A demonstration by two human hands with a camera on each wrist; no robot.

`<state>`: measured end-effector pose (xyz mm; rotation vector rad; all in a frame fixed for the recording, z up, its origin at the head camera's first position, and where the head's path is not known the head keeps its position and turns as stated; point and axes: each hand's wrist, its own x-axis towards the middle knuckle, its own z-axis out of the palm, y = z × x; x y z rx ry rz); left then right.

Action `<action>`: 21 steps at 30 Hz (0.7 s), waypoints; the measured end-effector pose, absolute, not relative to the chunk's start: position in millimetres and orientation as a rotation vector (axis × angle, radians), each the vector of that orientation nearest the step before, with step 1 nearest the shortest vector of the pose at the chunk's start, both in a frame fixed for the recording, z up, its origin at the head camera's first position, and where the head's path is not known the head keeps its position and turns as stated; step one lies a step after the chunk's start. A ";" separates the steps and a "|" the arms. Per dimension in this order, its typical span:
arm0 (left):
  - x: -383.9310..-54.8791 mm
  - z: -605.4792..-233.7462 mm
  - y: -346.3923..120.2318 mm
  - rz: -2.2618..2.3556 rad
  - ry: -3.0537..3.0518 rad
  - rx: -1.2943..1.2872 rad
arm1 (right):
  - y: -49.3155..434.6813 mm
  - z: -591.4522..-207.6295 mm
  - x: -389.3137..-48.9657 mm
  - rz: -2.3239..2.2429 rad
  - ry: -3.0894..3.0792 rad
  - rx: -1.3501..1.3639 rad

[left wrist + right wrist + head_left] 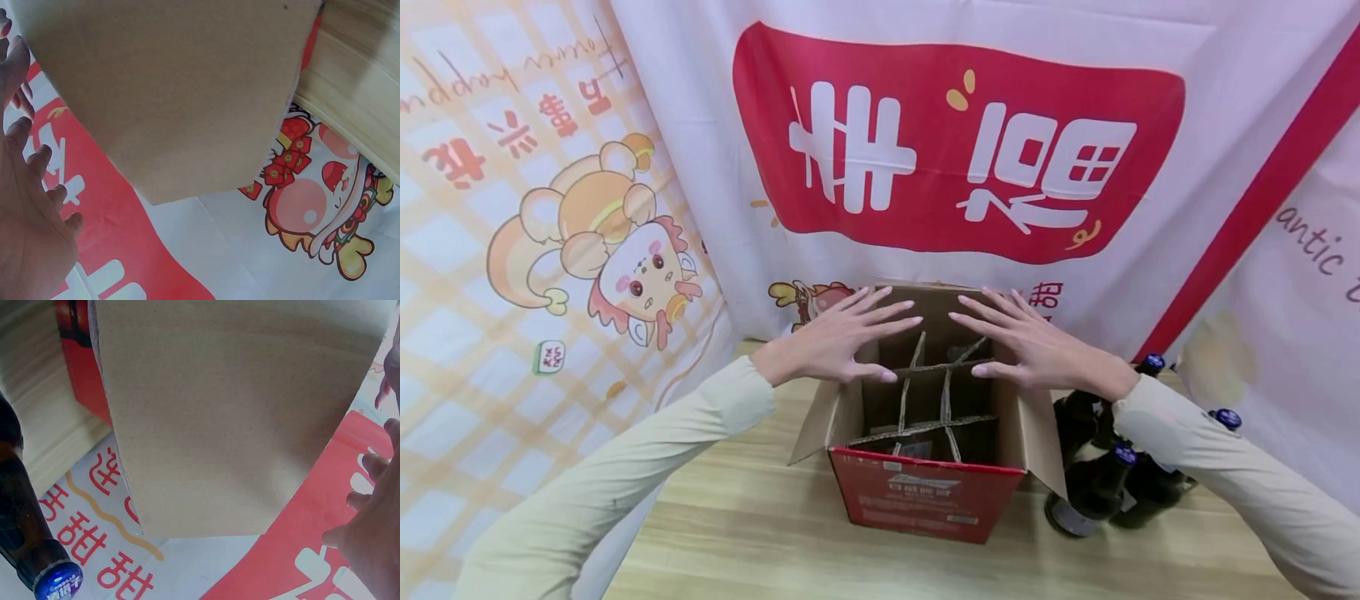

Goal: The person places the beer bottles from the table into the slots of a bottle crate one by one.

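Note:
A red cardboard box (917, 492) stands on the table with its top flaps spread outward. Cardboard dividers (904, 404) split its inside into several compartments. Over the left rear of the box is my left hand (842, 335), its fingers spread and nothing held. My right hand (1033, 342) mirrors it over the right rear, fingers also spread and free of any object. In the left wrist view a brown flap (181, 106) fills the middle, with the hand at the left edge. The right wrist view shows another flap (231, 419), with fingers at the right edge.
Dark glass bottles (1093, 492) with blue caps, several of them, stand right of the box, partly behind my right forearm. The wood-grain table (737, 517) meets a printed cloth (955, 142) hanging behind. A checked cloth (467, 350) hangs on the left.

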<state>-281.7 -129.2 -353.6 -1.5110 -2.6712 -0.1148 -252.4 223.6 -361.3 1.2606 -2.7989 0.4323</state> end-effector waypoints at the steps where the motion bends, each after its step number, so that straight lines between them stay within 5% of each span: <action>1: -282.2 -353.8 -129.2 -0.110 -2.673 -1.509 | 223.7 -362.1 -252.8 0.437 -2.790 1.261; 13: -286.4 -354.4 -131.3 -0.336 -2.810 -1.184 | 228.7 -361.3 -254.5 0.486 -2.775 1.207; 21: -281.3 -353.2 -138.0 -0.800 -3.050 -0.710 | 257.2 -353.2 -246.2 0.565 -2.899 0.777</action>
